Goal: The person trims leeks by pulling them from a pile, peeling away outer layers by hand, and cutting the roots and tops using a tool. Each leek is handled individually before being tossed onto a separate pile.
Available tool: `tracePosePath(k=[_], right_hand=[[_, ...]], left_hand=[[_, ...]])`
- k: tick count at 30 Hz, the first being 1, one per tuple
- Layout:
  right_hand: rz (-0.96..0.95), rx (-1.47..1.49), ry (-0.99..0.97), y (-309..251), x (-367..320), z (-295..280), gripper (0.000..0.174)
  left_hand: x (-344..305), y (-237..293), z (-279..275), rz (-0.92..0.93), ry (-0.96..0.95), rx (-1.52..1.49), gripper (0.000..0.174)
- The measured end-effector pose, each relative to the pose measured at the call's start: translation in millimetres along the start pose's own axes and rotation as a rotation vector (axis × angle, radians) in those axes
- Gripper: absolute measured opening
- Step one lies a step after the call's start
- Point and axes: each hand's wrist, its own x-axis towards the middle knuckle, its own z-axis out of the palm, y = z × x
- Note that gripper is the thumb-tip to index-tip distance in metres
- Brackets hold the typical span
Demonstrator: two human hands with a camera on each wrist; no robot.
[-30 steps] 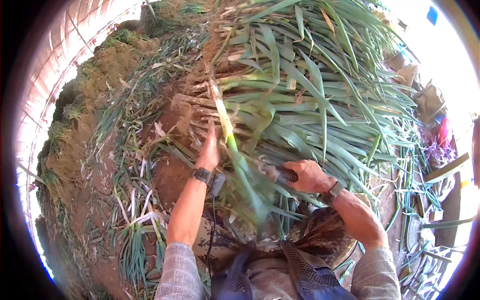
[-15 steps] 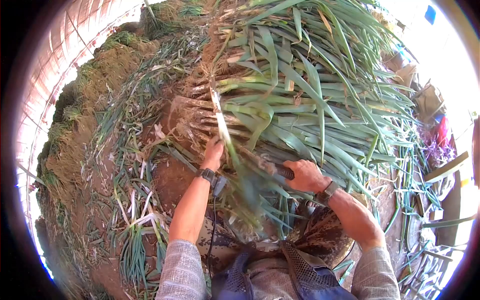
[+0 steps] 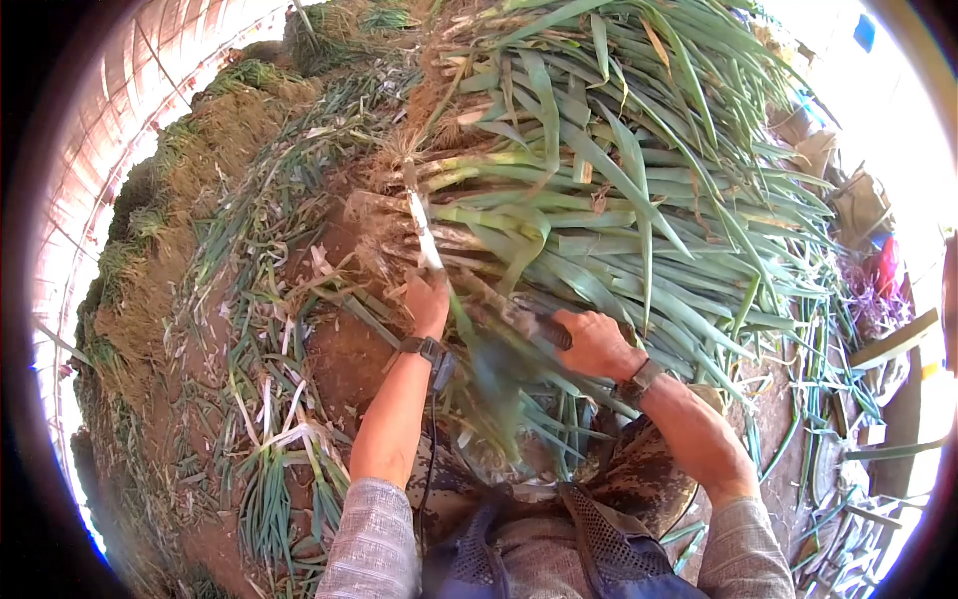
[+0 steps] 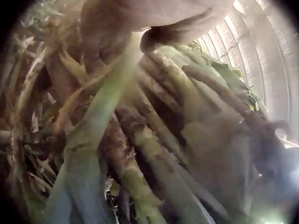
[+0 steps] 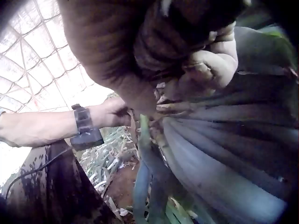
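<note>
My left hand (image 3: pixel 427 302) grips a long green onion (image 3: pixel 423 232) by its white stalk, just below the middle. Its roots point away from me and its blurred green leaves hang toward my lap. In the left wrist view, fingers and thumb close round the stalk (image 4: pixel 112 88). My right hand (image 3: pixel 599 344) is curled round a dark ribbed handle (image 3: pixel 556 334), right beside the onion's leaves; the tool's far end is blurred, and I cannot tell its kind. Beyond both hands lies a big pile of green onions (image 3: pixel 639 200), roots to the left.
Stripped leaves and scraps (image 3: pixel 269 220) litter the soil on the left, beside a mound of rooty trimmings (image 3: pixel 170 260). A loose bunch of leaves (image 3: pixel 274 509) lies near my left forearm. At the far right are a red item (image 3: pixel 886 268) and cloth sacks (image 3: pixel 860 205).
My left hand has gone from straight fingers beside the stalk to gripping it. The onion has shifted slightly left and its stalk now looks whiter. The right hand stays close by with its handle.
</note>
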Motion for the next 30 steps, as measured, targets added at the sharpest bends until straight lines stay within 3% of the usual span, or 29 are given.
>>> tracePosePath(k=[3, 5, 6, 9, 11, 14, 19, 21, 23, 25, 27, 29, 30], right_hand=[[-0.040, 0.019, -0.008, -0.6, 5.8, 1.5, 0.044], [-0.056, 0.013, -0.035, -4.8, 8.4, -1.4, 0.044], [-0.058, 0.015, -0.019, -7.4, 9.6, -3.5, 0.043], [-0.038, 0.034, 0.046, -10.1, 14.9, -2.2, 0.043], [-0.020, 0.051, 0.094, -5.9, 19.0, 1.1, 0.043], [-0.142, 0.062, 0.119, -2.8, 19.1, 1.2, 0.043], [-0.071, 0.080, 0.199, -9.8, 12.1, -4.8, 0.043], [-0.136, 0.039, 0.139, -1.6, 10.7, 1.9, 0.043], [-0.196, 0.005, 0.084, -6.3, 7.7, -1.5, 0.043], [-0.118, 0.081, 0.197, -11.6, 2.0, -7.4, 0.042], [-0.110, 0.089, 0.190, -11.6, 1.2, -13.3, 0.043], [-0.104, 0.097, 0.191, -13.0, 2.5, -16.1, 0.043], [-0.101, 0.095, 0.191, -14.2, 2.9, -15.6, 0.044]], left_hand=[[-1.3, 19.4, -11.3, -0.083, -0.100, -0.002, 0.058], [1.5, 35.3, -18.2, -0.416, -0.170, -0.399, 0.070], [3.9, 38.8, -22.0, -0.423, -0.215, -0.504, 0.078], [3.7, 46.8, -28.2, -0.383, -0.221, -0.590, 0.077], [2.5, 49.2, -25.5, -0.372, -0.206, -0.593, 0.072], [1.3, 55.5, -20.5, -0.310, -0.421, -0.845, 0.045], [2.4, 53.3, -13.9, -0.375, -0.403, -1.116, 0.041], [2.6, 55.5, -16.2, -0.326, -0.427, -1.195, 0.040], [4.9, 56.7, -18.4, -0.274, -0.365, -1.114, 0.042], [4.3, 60.3, -21.7, -0.183, -0.242, -0.951, 0.049], [-1.0, 63.6, -32.4, -0.156, -0.240, -0.849, 0.054], [-12.3, 80.4, -49.3, -0.083, -0.346, -0.466, 0.053], [-22.6, 88.9, -46.9, -0.069, -0.321, -0.440, 0.053]])
